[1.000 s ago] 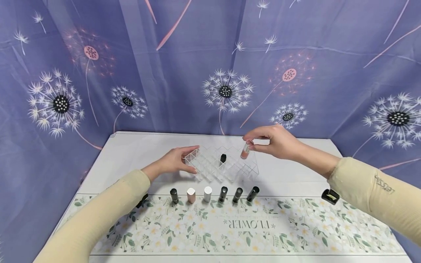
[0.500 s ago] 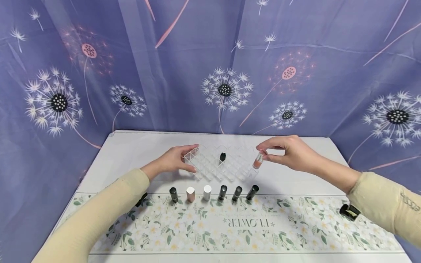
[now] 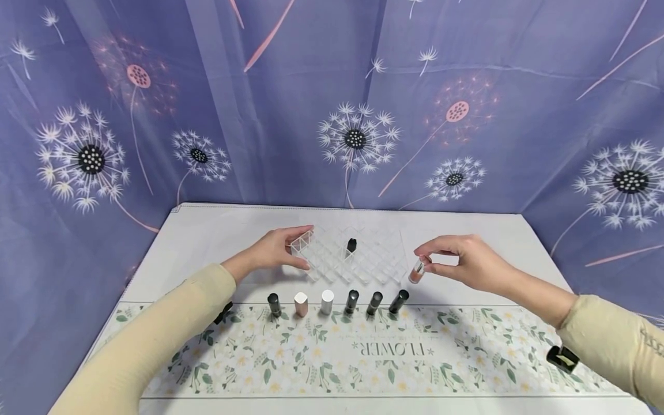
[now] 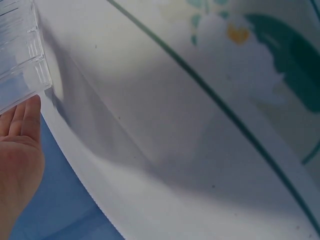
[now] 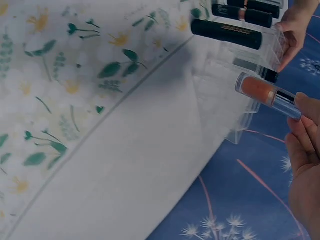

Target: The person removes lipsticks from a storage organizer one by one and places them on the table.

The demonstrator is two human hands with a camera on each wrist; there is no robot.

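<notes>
My left hand (image 3: 272, 249) grips the left end of a clear acrylic lipstick organizer (image 3: 324, 262), thumb at the front and fingers behind. In the left wrist view, the fingers lie against the end wall of the organizer (image 4: 25, 80). One black lipstick (image 3: 351, 245) stands in a slot near its middle. Just off the organizer's right end, my right hand (image 3: 472, 264) pinches a lip gloss tube (image 3: 416, 273) by its upper end, between thumb and fingertips. In the right wrist view, the lip gloss tube (image 5: 257, 90) is clear with peach-orange colour inside.
In front of the organizer stands a row of lipsticks: a pink one (image 3: 301, 305), a white one (image 3: 327, 303) and several black ones, such as the rightmost black lipstick (image 3: 399, 302). They stand along the back edge of a floral mat (image 3: 467, 357). A purple curtain (image 3: 280, 150) hangs behind the table.
My right hand has carried the lip gloss tube right and down, from above the organizer's right part to beside its right end. My left hand stays on the organizer.
</notes>
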